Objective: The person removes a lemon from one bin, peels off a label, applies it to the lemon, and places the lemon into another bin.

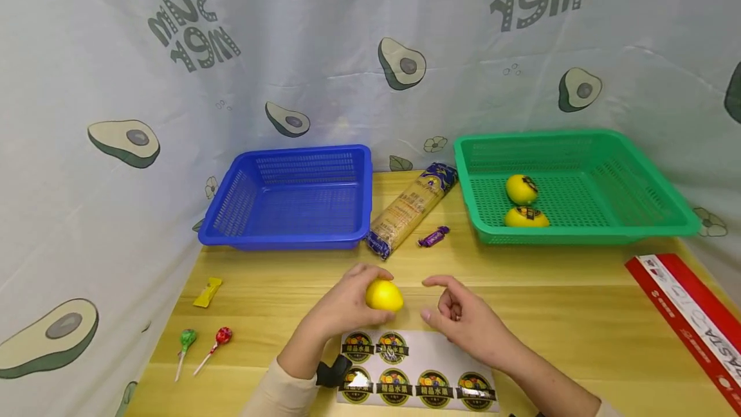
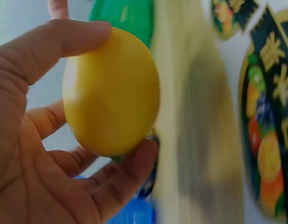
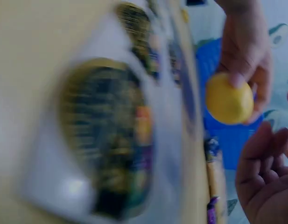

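My left hand (image 1: 347, 304) holds a yellow lemon (image 1: 384, 295) between thumb and fingers, just above the table; no label shows on its visible sides. To its right is my right hand (image 1: 477, 327), apart from the lemon, with thumb and index finger spread, the other fingers loosely curled and nothing visible between them. Below both hands lies a white sticker sheet (image 1: 425, 356) with round black-and-gold fruit labels, several in the near row and two at the far left. In the left wrist view the lemon (image 2: 111, 93) rests against the fingertips.
A green basket (image 1: 567, 230) at the back right contains two lemons (image 1: 521, 190) with dark labels. A blue basket (image 1: 283, 237) stands at the back left. Between them lie a pasta packet (image 1: 411, 208) and a purple candy (image 1: 433, 237). Lollipops (image 1: 222, 335), a yellow candy (image 1: 208, 292) and a red box (image 1: 695, 320) flank the sides.
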Motion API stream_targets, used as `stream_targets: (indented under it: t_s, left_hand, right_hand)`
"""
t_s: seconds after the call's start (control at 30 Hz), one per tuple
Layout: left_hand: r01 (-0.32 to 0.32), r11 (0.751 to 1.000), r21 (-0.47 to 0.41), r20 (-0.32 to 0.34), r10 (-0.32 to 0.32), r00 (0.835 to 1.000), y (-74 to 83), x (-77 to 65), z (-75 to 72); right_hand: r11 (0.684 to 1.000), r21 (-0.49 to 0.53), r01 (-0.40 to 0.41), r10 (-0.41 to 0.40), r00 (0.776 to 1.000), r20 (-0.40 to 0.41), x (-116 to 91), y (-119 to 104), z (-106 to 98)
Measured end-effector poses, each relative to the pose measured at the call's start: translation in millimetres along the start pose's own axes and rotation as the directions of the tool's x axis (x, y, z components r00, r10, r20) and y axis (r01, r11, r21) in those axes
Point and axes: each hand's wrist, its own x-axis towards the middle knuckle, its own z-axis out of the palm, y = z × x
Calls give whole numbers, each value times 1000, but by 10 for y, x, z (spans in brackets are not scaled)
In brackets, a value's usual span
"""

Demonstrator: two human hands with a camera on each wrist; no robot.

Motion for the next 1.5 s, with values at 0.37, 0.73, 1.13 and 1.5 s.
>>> stream_targets:
  t_s: [0.37, 0.73, 1.13, 1.5]
  left_hand:
    - [-101, 992, 80, 74, 95, 993, 88, 447, 221]
    - [-69, 997, 21, 106, 67, 992, 106, 486, 289]
    - [-75, 997, -11, 109, 76, 991, 44, 440, 236]
    - [-16, 995, 102, 37, 13, 999, 19, -74, 19]
  right_hand:
    - [1000, 3, -18, 16, 949, 314, -211, 244, 60]
    - [994, -111, -6, 40, 953, 299, -225, 357, 43]
    - [985, -175, -2, 47, 966, 254, -207, 373, 57]
    - [960, -280, -8, 85, 960, 265, -182, 289, 29]
